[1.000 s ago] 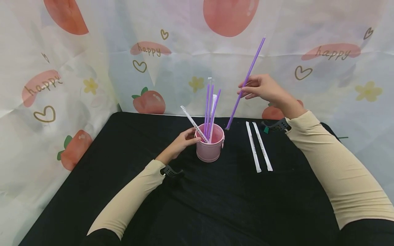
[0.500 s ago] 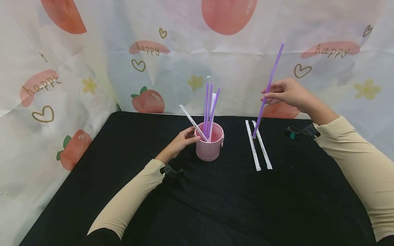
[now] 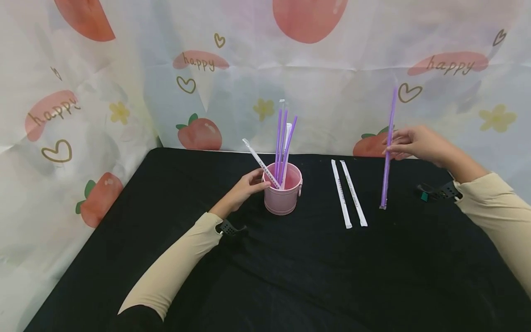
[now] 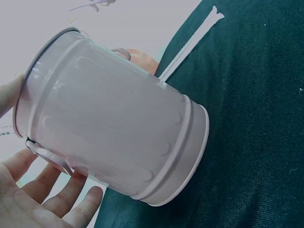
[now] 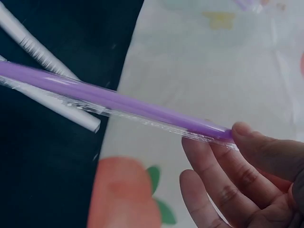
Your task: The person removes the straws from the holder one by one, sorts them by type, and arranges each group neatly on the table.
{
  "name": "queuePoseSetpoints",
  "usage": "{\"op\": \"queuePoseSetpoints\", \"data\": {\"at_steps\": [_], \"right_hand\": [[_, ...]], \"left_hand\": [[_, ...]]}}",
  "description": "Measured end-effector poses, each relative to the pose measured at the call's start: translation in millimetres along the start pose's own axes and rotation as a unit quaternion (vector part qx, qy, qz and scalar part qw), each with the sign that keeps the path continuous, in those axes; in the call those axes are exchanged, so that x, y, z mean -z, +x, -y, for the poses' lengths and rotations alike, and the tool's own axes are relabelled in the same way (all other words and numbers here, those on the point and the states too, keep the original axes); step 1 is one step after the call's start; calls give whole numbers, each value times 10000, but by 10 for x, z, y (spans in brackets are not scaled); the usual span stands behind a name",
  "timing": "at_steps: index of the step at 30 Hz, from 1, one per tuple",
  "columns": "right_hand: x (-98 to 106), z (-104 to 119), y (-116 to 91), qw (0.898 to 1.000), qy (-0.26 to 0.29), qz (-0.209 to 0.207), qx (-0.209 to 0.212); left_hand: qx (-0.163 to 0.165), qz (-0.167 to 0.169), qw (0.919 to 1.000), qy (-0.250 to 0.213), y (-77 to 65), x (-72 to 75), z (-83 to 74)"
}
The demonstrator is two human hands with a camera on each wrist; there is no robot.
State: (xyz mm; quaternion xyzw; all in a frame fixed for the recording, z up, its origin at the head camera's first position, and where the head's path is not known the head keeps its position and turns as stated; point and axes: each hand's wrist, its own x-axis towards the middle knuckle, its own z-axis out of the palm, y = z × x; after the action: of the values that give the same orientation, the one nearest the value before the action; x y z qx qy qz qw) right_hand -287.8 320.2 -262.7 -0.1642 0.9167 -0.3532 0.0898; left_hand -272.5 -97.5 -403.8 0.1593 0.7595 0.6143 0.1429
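Note:
My right hand (image 3: 423, 145) pinches a purple straw (image 3: 386, 180) between thumb and fingers. The straw stands nearly upright at the right of the table, and a clear plastic wrapper (image 5: 85, 104) shows round it in the right wrist view. With my left hand (image 3: 244, 189) I hold a small pink metal bucket (image 3: 280, 202) by its rim, thumb at the front. Several purple straws (image 3: 279, 138) lean in the bucket, along with a white paper-wrapped straw (image 3: 259, 159) tilted left and another white one behind. The left wrist view shows the bucket's side and a small handle (image 4: 50, 156).
Two white paper-wrapped straws (image 3: 341, 193) lie side by side on the black cloth (image 3: 290, 276), between the bucket and my right hand. Close behind the table's far edge hangs a printed fabric backdrop (image 3: 240, 83).
My right hand has carried the purple straw from near the bucket to the right, past the two white straws, and lowered it. My left hand stays at the bucket.

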Motion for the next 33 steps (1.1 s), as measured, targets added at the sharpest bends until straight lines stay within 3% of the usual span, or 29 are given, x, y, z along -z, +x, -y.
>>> {"op": "queuePoseSetpoints", "data": {"at_steps": [9,19,25,33], "right_hand": [[80,-429,-93,9961,-266,596,-587],[80,-866,-143,9846,-337,1221,-1206],[40,-1133,-121,9831,-27,1214,-1370],[-121,-1336,-134,9861,261,713,-1476]], "left_hand": [[-96,20,9999,-133,36,6,26],[-81,48,9999,-139,24,5,36],[-85,12,9999,-134,14,-3,17],[-76,6,9999,-98,10,-2,14]]}}
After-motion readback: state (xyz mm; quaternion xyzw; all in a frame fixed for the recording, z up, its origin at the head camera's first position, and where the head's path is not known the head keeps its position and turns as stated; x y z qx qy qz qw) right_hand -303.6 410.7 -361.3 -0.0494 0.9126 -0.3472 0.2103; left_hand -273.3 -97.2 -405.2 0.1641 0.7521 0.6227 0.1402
